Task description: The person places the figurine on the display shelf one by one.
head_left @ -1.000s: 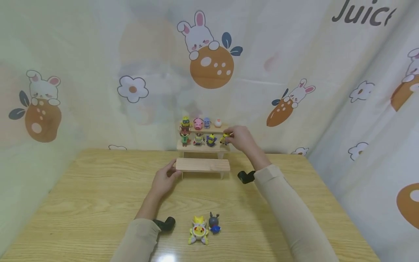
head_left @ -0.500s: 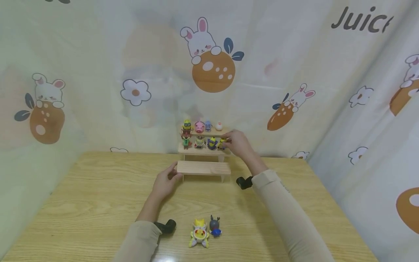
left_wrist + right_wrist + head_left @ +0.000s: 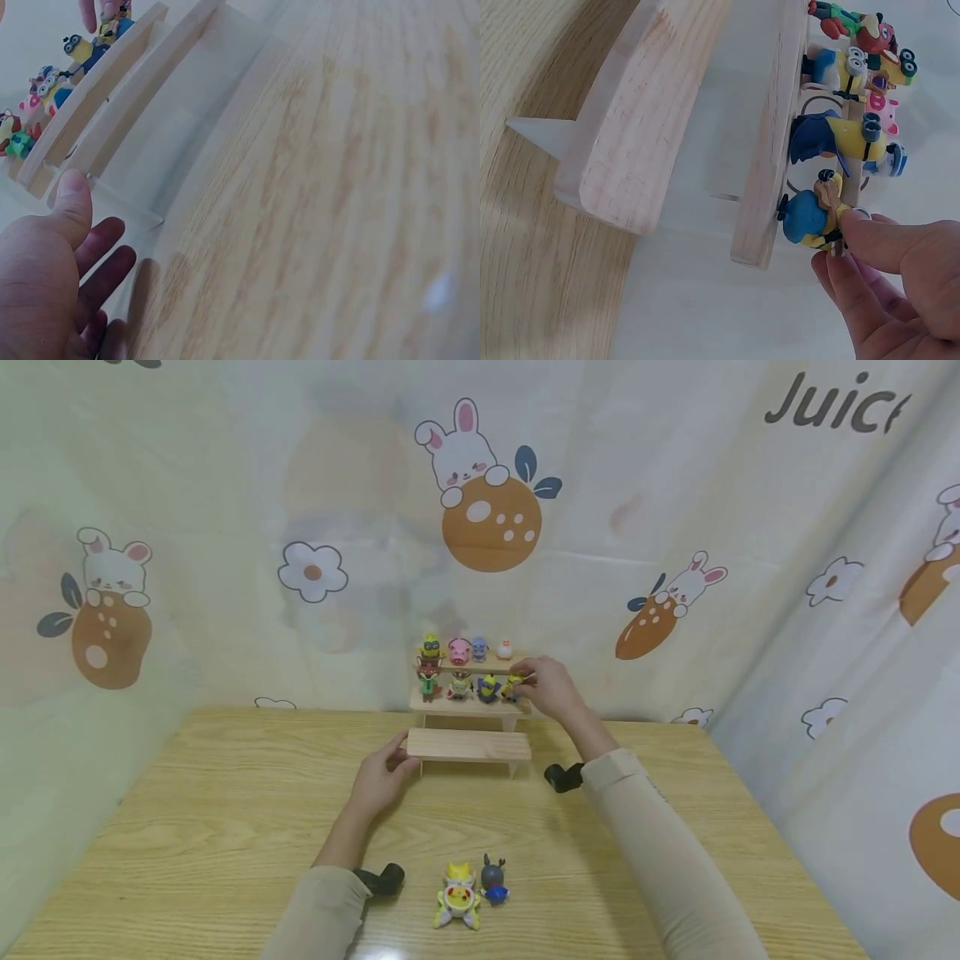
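My right hand (image 3: 551, 687) pinches a yellow minion figurine (image 3: 810, 219) with blue trousers and a small brown guitar. It stands at the right end of the middle shelf (image 3: 450, 702), and its feet meet the board in the right wrist view. My left hand (image 3: 377, 781) is at the left end of the lowest shelf (image 3: 468, 744). There the thumb (image 3: 73, 191) touches the board's end, while the other fingers are loosely bent. Beside the held figurine are a caped minion (image 3: 840, 139), another minion (image 3: 836, 69) and a fox figurine (image 3: 428, 681).
Behind, the top shelf (image 3: 480, 666) carries a goggled minion (image 3: 431, 647), a pink pig (image 3: 459, 651), a blue figurine (image 3: 479, 649) and a white one (image 3: 505, 649). A yellow-white figurine (image 3: 457, 897) and an antlered figurine (image 3: 493, 882) lie near the table's front.
My right hand has shifted slightly left with the minion figurine, closer to the caped minion. The left hand keeps its place at the lowest shelf. The head view has tilted slightly.
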`<state>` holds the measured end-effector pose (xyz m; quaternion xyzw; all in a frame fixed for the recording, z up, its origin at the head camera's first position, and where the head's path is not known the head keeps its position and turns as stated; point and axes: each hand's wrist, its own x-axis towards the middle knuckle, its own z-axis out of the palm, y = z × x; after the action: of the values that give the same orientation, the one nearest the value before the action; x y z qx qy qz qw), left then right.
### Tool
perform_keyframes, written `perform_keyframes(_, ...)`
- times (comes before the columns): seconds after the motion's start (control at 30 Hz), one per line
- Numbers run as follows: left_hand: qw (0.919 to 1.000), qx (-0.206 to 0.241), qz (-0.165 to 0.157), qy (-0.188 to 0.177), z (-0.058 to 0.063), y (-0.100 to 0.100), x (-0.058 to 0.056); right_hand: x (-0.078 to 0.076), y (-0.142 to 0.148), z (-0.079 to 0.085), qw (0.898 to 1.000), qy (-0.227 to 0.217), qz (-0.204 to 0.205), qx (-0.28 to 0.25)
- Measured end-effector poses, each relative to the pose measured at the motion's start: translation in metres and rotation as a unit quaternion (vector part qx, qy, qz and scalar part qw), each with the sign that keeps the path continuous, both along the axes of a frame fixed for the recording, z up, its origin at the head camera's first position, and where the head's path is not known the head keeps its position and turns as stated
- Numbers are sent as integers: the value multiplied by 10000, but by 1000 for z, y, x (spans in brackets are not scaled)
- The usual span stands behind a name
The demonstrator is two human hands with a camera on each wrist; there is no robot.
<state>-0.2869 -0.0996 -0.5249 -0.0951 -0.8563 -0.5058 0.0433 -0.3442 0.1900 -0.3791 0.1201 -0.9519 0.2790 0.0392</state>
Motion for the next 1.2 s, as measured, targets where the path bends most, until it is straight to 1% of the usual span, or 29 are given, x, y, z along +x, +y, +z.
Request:
perform_keyframes(0.27, 10000, 2, 3, -85, -1, 0, 3, 2, -2, -1, 9998, -189, -42, 24)
perform_keyframes(0.47, 10000, -17, 31, -55, -5, 1, 2, 3, 0, -1, 9997, -205, -56, -140)
perform_keyframes(0.57, 10000, -26, 3, -23, -5, 1, 0, 5, 2, 3, 9997, -105, -70, -220)
perform_keyframes(0.67, 10000, -13, -4, -23, -2, 0, -3, 9, 4, 11, 9994, 104, -146, -312)
perform_keyframes(0.77, 10000, -15, 16, -11, 2, -1, -6, 13, 4, 18, 9981, 266, -184, -516)
perform_keyframes(0.87, 10000, -44, 37, 24, 5, -2, -8, 17, 5, 21, 9965, 328, -231, -731)
perform_keyframes(0.97, 10000, -40, -1, -5, 4, -3, -7, 20, 9, 15, 9950, 346, -357, -866)
perform_keyframes(1.07, 9999, -46, -63, -67, 1, -2, -5, 22, 14, 5, 9939, 348, -505, -916)
perform_keyframes(1.2, 10000, -25, -50, -77, -1, -1, -4, 25, 18, -5, 9914, 447, -623, -1063)
